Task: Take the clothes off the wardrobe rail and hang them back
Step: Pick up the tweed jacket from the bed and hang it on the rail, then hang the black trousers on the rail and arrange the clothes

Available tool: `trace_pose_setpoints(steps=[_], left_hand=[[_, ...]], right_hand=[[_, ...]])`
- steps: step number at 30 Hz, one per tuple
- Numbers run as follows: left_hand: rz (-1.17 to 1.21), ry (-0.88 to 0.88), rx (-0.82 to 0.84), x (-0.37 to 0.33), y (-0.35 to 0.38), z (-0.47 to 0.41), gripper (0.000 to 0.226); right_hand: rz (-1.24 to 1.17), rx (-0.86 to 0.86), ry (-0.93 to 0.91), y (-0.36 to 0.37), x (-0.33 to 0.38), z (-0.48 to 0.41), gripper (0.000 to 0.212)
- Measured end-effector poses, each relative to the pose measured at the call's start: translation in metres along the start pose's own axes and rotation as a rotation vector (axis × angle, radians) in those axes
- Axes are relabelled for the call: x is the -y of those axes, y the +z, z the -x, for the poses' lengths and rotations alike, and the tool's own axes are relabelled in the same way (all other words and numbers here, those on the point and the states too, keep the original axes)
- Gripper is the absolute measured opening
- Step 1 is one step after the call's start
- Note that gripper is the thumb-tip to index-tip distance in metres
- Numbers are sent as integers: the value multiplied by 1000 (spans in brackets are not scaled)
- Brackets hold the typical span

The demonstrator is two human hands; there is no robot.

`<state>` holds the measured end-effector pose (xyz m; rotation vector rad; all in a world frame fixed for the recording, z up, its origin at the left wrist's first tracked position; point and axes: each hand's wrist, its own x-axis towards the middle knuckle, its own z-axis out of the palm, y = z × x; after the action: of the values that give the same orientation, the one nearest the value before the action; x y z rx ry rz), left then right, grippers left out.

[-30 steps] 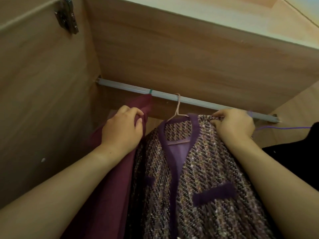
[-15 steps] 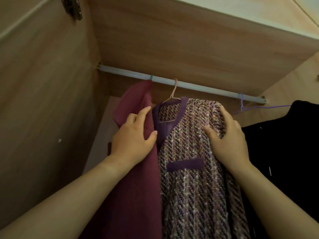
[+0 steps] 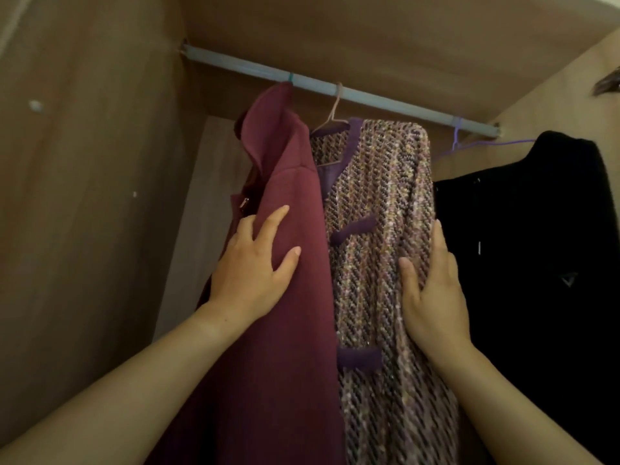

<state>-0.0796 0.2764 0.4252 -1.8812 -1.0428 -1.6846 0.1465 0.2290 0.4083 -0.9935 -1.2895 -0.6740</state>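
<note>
A pale metal rail (image 3: 369, 97) crosses the top of the wardrobe. A purple tweed jacket (image 3: 379, 209) hangs from it on a pink hanger (image 3: 332, 115). To its left hangs a maroon coat (image 3: 288, 182). My left hand (image 3: 251, 273) lies flat on the maroon coat, fingers spread. My right hand (image 3: 432, 293) presses flat on the tweed jacket's right edge, thumb on the front. Neither hand grips anything.
A black garment (image 3: 536, 246) hangs at the right on a purple hanger (image 3: 469, 146). The wardrobe's wooden side wall (image 3: 84, 196) is close on the left, the top panel (image 3: 369, 35) just above the rail.
Both hands have slid down from the shoulders near the rail to the garments' mid-sections and opened flat. The tweed jacket now hangs straight on the rail.
</note>
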Motion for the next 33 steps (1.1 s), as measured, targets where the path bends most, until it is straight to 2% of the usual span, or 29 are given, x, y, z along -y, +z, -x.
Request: trace_pose_setpoints(steps=[4,10,14,19,28,33], left_hand=[[-19,-51,68,-20,-8,38,63],[-69,-40,248,-82,-19,118,64],[-41,17,464,-145,-29,193,64],[68,165,704,-241,-59,295,72],[492,481,977,-422,-111,473,63],[746,652,1064,-536,-127,545,57]], right_hand=[[-33,100,35,-26,-8,41,64],[76,285,112,-108,-9,115,65],[269,441,159,-200,-2,182,64],[510,567,216,-342,20,263,74],[905,624,538,-600,78,399,71],[1077,560,768,-714,107,458,65]])
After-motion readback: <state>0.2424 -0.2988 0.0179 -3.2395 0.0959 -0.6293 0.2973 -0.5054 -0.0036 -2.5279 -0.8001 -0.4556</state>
